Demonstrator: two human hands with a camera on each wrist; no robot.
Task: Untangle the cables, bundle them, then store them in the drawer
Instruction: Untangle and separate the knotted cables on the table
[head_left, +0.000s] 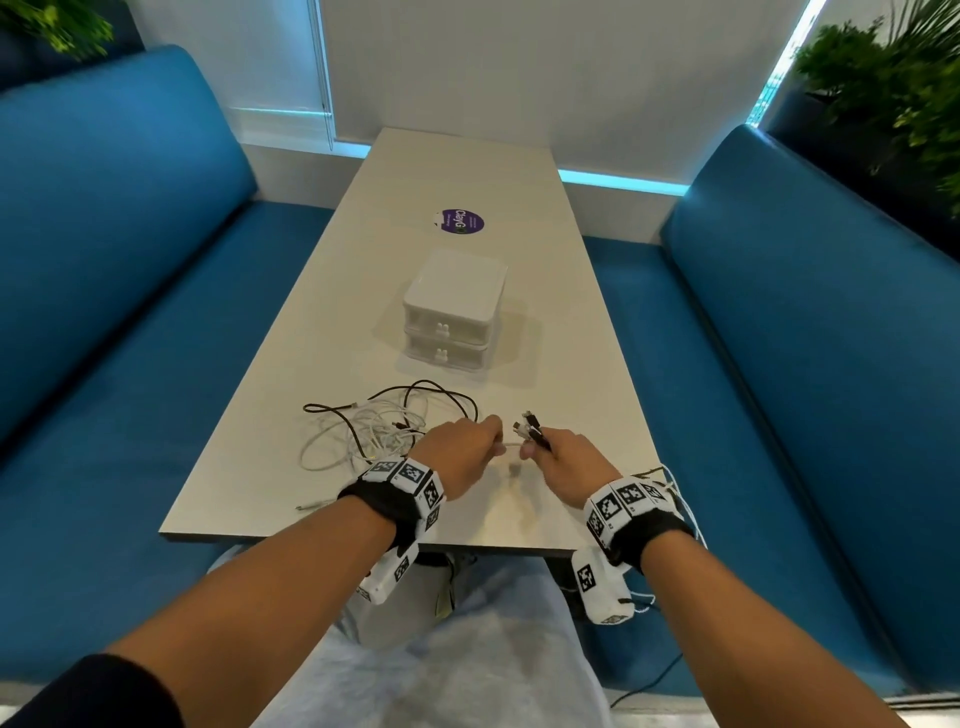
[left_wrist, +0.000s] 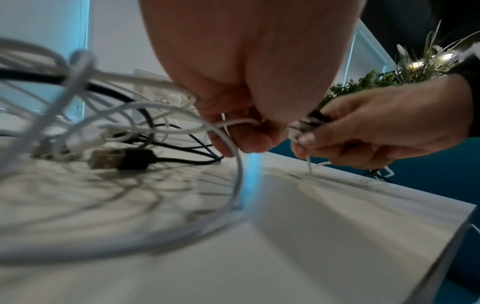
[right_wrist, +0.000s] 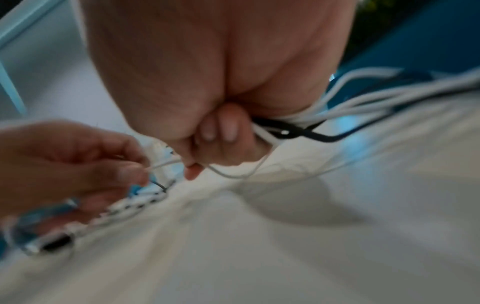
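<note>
A tangle of white and black cables (head_left: 371, 428) lies on the table's near left part (left_wrist: 109, 123). My left hand (head_left: 493, 441) pinches a thin white cable (head_left: 511, 445) that runs across to my right hand (head_left: 535, 451). In its fist the right hand grips a bunch of cable ends (head_left: 531, 423), white and black, with the plugs sticking up. In the right wrist view these cables (right_wrist: 337, 102) trail back past the wrist and off the table's right edge. A black USB plug (left_wrist: 122, 158) lies loose on the table. The white two-drawer unit (head_left: 451, 312) stands behind the tangle, both drawers closed.
The pale table (head_left: 545, 322) runs between two blue benches (head_left: 119, 260). A purple round sticker (head_left: 461, 222) lies beyond the drawer unit. Plants (head_left: 893, 88) stand behind the right bench. A white cable end (head_left: 311, 504) lies near the front edge.
</note>
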